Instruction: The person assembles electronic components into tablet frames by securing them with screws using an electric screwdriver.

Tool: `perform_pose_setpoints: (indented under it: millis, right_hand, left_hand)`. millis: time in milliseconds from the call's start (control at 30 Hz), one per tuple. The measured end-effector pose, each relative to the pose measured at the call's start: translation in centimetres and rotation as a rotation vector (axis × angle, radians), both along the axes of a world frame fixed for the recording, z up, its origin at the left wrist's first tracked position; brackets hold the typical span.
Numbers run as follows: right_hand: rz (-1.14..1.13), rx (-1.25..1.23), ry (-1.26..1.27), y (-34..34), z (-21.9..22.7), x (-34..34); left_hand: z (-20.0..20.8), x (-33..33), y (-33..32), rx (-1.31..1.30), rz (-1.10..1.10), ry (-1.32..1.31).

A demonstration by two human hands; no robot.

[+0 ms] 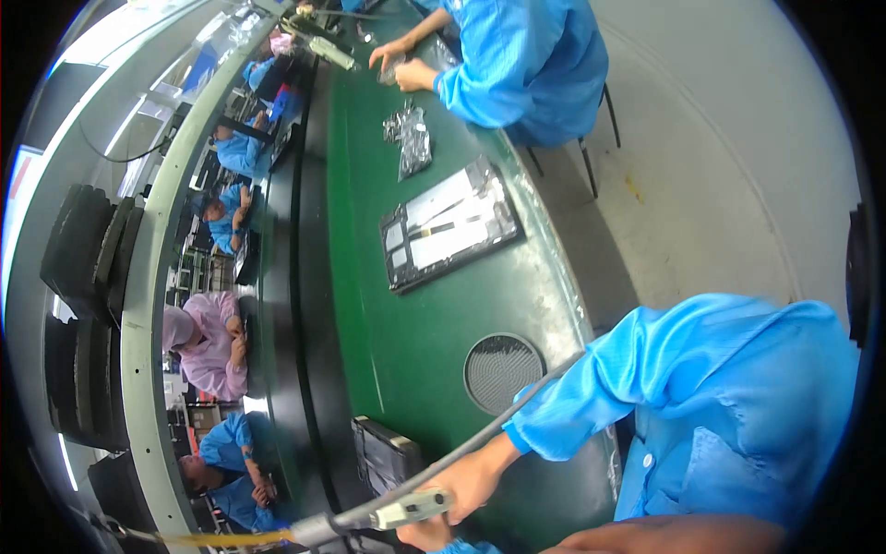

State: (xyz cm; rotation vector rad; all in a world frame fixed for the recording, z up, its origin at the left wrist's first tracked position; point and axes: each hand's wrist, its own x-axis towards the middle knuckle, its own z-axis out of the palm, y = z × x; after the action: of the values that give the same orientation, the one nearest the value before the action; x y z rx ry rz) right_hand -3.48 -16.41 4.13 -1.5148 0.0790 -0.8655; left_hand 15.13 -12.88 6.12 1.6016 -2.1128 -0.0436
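My right hand [473, 481], in a blue sleeve, reaches over the green bench at the lower middle. Just below it, my left hand [426, 533] shows only in part at the lower edge. A pale green box-shaped fitting [413, 509] on a grey tube passes in front of both hands. It hides their fingers and whatever may be in them. Closest to the hands lies a dark flat case-like object [386, 452], partly covered by the tube. Beside my right sleeve sits a round, ridged grey dish [504, 372] with small dark pieces in it.
Farther up the green bench [406, 342] lies a black-framed device [452, 226] with white panels. Beyond it is a clear bag of small parts [414, 148]. A co-worker in blue [526, 60] handles something small there. Other people sit across a dark bench strip [286, 332].
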Motion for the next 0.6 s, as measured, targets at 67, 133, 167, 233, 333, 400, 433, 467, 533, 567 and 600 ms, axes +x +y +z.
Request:
perform_pose_setpoints:
  millis: [67, 133, 167, 233, 333, 400, 433, 467, 533, 567, 600]
  right_hand:
    - [-0.053, 0.193, -0.213, 0.4, 2.7, -3.2]
    - [-0.102, 0.179, -0.207, -0.2, 3.6, -5.1]
    - [-0.179, 0.121, -0.232, -0.9, 3.1, -5.2]
    - [-0.152, 0.168, -0.201, -1.0, 4.4, -6.8]
    - [-0.088, 0.198, -0.081, -1.6, 3.8, -6.9]
    - [-0.035, 0.221, -0.074, -1.4, 4.2, -7.6]
    - [-0.008, 0.222, -0.058, -1.2, 4.5, -7.9]
    - [0.024, 0.223, -0.043, -0.8, 5.0, -8.3]
    - [0.039, 0.215, -0.014, -0.8, 5.1, -8.2]
    - [0.032, 0.220, -0.010, -1.1, 4.6, -7.7]
    - [0.024, 0.226, -0.008, -1.4, 4.0, -7.4]
  left_hand:
    - [-1.3, -1.7, 1.3, -0.263, -0.114, -0.021]
    - [0.8, -4.5, 4.3, -0.088, -0.040, -0.233]
    - [3.0, -6.6, 5.9, 0.092, 0.028, -0.464]
    - [3.3, -7.8, 8.3, 0.283, 0.136, -0.696]
    - [3.9, -9.9, 9.3, 0.412, 0.183, -0.809]
    - [3.1, -10.6, 10.5, 0.469, 0.149, -0.770]
    - [2.5, -10.8, 11.1, 0.498, 0.131, -0.750]
    - [2.0, -11.0, 11.8, 0.529, 0.117, -0.732]
    - [-0.1, -10.2, 12.3, 0.639, 0.051, -0.758]
    - [-0.9, -9.7, 12.5, 0.689, 0.010, -0.818]
    - [-2.2, -9.1, 11.8, 0.702, 0.007, -0.818]
